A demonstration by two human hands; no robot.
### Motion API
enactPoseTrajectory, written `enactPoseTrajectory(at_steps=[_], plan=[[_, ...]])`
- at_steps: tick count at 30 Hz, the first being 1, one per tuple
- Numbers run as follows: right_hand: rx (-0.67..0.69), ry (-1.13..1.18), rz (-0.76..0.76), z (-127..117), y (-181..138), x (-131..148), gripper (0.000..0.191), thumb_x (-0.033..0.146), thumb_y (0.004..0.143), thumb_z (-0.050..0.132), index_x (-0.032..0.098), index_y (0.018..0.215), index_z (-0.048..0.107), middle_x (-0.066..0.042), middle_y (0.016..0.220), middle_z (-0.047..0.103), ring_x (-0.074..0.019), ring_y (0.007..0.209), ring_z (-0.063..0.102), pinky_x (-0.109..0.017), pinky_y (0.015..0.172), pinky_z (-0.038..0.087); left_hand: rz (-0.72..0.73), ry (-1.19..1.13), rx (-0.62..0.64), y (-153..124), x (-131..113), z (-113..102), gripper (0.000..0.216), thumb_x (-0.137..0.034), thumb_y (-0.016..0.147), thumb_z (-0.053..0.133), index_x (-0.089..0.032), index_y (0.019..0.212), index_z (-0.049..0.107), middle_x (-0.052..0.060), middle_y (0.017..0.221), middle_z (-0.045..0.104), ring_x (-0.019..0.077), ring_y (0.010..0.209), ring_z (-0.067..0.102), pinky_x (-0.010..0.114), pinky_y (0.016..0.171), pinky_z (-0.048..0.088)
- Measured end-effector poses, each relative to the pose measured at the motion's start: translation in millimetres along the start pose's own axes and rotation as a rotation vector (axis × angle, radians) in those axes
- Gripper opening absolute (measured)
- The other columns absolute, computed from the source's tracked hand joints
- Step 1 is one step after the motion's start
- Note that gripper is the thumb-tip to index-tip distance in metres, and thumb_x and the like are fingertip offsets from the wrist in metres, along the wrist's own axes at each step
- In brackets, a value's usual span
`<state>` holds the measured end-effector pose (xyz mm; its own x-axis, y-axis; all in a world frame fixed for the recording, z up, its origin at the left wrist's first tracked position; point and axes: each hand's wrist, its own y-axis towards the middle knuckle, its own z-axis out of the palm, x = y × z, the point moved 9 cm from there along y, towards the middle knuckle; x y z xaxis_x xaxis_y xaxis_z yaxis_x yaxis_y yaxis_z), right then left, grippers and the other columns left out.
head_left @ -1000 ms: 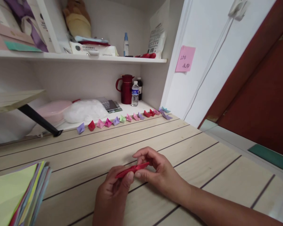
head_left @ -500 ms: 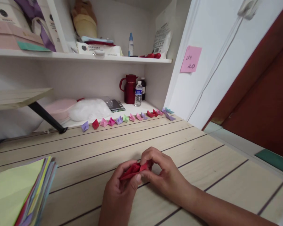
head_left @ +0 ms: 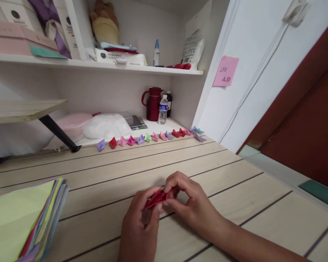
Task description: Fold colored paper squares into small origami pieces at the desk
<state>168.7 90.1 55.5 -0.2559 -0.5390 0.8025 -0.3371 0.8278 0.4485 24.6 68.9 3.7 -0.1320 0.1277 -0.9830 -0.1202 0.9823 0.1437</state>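
Observation:
A red folded paper boat [head_left: 156,198] is held between both hands, a little above the wooden tabletop [head_left: 98,218]. My left hand [head_left: 143,214] pinches its left part, thumb on the near side and forefinger on the far side. On the boat's right end, the bent fingers and thumb of my right hand [head_left: 184,196] are closed; the fingertips hide that end. Along the table's back edge stands a row of small folded paper boats in purple, red [head_left: 113,143], pink [head_left: 131,141], green [head_left: 148,137] and blue.
A stack of coloured paper sheets [head_left: 22,214], yellow on top, lies at the left. Behind the table are a dark red jug [head_left: 152,105], a water bottle [head_left: 163,111] and a white plastic bag [head_left: 106,126]. A black bracket leg [head_left: 58,133] stands at the back left.
The view has shifted slightly, so the scene sits a little further right. Between my fingers the red boat looks narrower and more tilted; both hands keep hold of it.

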Motion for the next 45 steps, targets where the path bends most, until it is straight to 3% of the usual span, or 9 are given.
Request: enactPoseTrajectory(at_steps=[11,24,28,36,40,45], plan=[[0.039,0.002,0.021,1.8,-0.1,1.1,0.019,0.003,0.078,0.067,0.020,0.080,0.059,0.000,0.085,0.055,-0.0137,0.075,0.054,-0.025,0.067,0.046,0.067,0.039,0.002,-0.5,-7.6,1.7,0.024,-0.029,0.081,0.064,-0.029,0.104,0.072,0.004,0.106,0.073,0.0217,0.100,0.069,0.032,0.086,0.055],[0.033,0.006,0.104,1.0,0.9,-5.2,0.017,0.003,0.078,0.065,0.020,0.080,0.062,0.000,0.083,0.056,-0.0123,0.069,0.053,-0.024,0.061,0.043,-0.069,-0.103,0.024,-1.2,4.9,6.9,0.031,-0.041,0.078,0.069,-0.024,0.104,0.069,0.006,0.108,0.074,0.0233,0.101,0.069,0.035,0.090,0.053],[0.048,0.000,0.102,2.1,-0.2,-5.3,0.017,0.003,0.077,0.066,0.020,0.080,0.062,0.000,0.083,0.056,-0.0123,0.069,0.054,-0.024,0.062,0.043,-0.123,-0.178,-0.028,-1.8,3.0,5.3,0.029,-0.042,0.074,0.074,-0.023,0.095,0.072,0.005,0.099,0.075,0.0208,0.093,0.069,0.031,0.085,0.054],[0.043,0.001,0.085,3.3,-0.2,-3.0,0.018,0.004,0.076,0.068,0.019,0.076,0.060,0.001,0.081,0.055,-0.0114,0.069,0.053,-0.023,0.062,0.043,-0.053,-0.230,-0.070,-0.8,-4.2,1.9,0.012,-0.034,0.072,0.075,-0.024,0.076,0.075,0.001,0.086,0.071,0.0160,0.087,0.065,0.024,0.081,0.050],[0.049,0.139,0.135,4.4,1.1,-6.1,0.016,0.007,0.077,0.070,0.020,0.081,0.060,0.001,0.082,0.057,-0.0118,0.072,0.054,-0.024,0.066,0.044,-0.096,-0.301,-0.060,1.9,2.0,1.6,0.017,-0.038,0.070,0.078,-0.024,0.078,0.076,0.002,0.087,0.073,0.0164,0.088,0.066,0.024,0.083,0.050],[0.037,0.522,0.374,11.1,-1.1,-35.3,0.041,0.020,0.072,0.080,0.022,0.108,0.060,0.004,0.083,0.057,-0.0083,0.062,0.050,-0.023,0.059,0.042,-0.130,-0.297,-0.136,4.9,8.7,-8.0,0.020,-0.040,0.064,0.082,-0.024,0.076,0.078,0.000,0.084,0.073,0.0139,0.084,0.065,0.020,0.080,0.050]])
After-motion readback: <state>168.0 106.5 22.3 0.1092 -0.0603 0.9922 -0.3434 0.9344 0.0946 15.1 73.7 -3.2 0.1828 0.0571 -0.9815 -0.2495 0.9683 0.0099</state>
